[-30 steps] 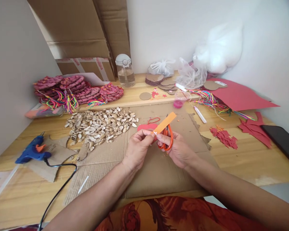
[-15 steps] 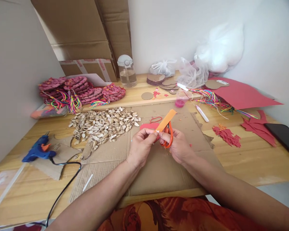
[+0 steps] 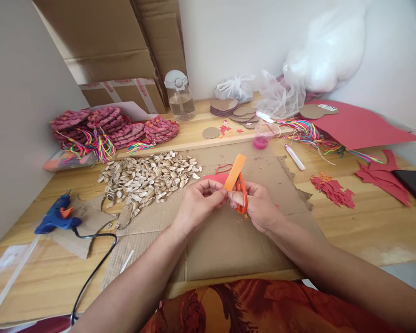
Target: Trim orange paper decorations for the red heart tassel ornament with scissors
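Over the cardboard sheet point(image 3: 229, 249) my two hands meet, their fingertips close together. My left hand point(image 3: 203, 201) pinches the lower end of an orange paper strip point(image 3: 235, 171), which points up and away. Hooked on my right hand point(image 3: 258, 203) is a pair of orange-handled scissors point(image 3: 244, 196); the blades are mostly hidden behind the fingers and the strip. The right fingertips also reach the strip's lower end; whether they grip it I cannot tell. Just beyond my left fingers lie a red rounded piece point(image 3: 217, 178) and a thin red loop point(image 3: 223, 168).
Peanut shells point(image 3: 156, 178) spread to the left, beyond a blue glue gun point(image 3: 57, 215) with a black cord. Red paper scraps point(image 3: 333, 189) and a phone point(image 3: 414, 185) lie right. Behind stand a water bottle point(image 3: 180, 97), cardboard discs point(image 3: 223, 106) and a cup of pink liquid point(image 3: 261, 141).
The orange strip has swung a little left and stands steeper. The scissors' handle has shifted slightly with my right hand. The whole view has moved slightly.
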`<state>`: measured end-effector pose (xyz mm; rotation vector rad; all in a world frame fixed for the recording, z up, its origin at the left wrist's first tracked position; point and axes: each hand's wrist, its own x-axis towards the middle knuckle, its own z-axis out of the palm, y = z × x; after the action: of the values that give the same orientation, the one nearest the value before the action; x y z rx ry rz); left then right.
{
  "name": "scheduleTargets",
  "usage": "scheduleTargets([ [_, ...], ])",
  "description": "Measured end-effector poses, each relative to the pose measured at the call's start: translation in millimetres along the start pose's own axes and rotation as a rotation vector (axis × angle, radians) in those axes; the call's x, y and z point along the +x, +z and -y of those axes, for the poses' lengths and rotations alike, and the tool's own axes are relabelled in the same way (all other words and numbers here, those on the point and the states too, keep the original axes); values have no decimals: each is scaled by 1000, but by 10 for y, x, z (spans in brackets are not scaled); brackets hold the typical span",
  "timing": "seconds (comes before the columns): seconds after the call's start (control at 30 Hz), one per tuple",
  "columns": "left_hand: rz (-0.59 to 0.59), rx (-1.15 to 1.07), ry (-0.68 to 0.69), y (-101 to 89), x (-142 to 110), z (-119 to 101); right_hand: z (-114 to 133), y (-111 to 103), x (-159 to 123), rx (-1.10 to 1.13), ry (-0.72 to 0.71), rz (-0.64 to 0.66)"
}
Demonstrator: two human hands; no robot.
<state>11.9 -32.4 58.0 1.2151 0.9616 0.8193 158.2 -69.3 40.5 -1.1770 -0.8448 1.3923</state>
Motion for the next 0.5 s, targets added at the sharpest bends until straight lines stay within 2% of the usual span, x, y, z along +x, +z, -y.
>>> scheduleTargets([
  [0.5, 66, 74, -64, -24, -4, -69, 10, -34, -5, -60, 49, -16],
])
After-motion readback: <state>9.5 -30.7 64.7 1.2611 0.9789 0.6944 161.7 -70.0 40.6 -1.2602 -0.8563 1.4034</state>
